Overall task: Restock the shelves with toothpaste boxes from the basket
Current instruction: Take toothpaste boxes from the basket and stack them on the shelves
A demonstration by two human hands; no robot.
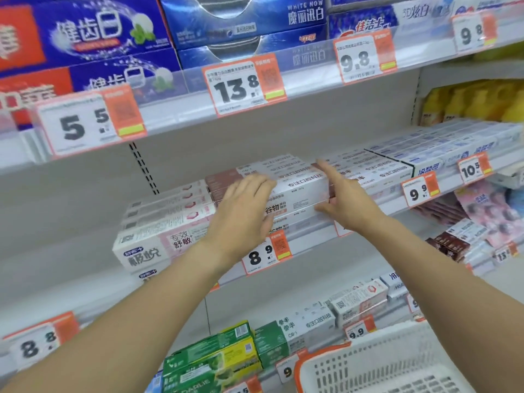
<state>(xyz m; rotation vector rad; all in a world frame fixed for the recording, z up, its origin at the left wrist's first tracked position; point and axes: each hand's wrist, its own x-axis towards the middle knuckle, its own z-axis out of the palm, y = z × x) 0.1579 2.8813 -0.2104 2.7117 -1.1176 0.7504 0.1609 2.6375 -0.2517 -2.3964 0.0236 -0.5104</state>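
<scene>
- Left hand (243, 211) is laid flat, fingers spread, against the left end and front of a stack of white toothpaste boxes (300, 191) on the middle shelf (312, 236); nothing is gripped.
- Right hand (344, 202) is open too, index finger extended along the stack's right end, thumb against the front — the stack is bracketed, not held.
- Stack sits above the 8.9 price tag (265, 255), between the pink-and-white boxes (167, 222) on the left and more white boxes on the right.
- Step judged: squaring and seating the stack. Even pressure should be applied from both sides, then a push toward the far wall until the fronts are flush with neighbours — labels kept facing out.
- Basket (377, 367) sits near, lower right; whether any boxes remain in it cannot be told.
</scene>
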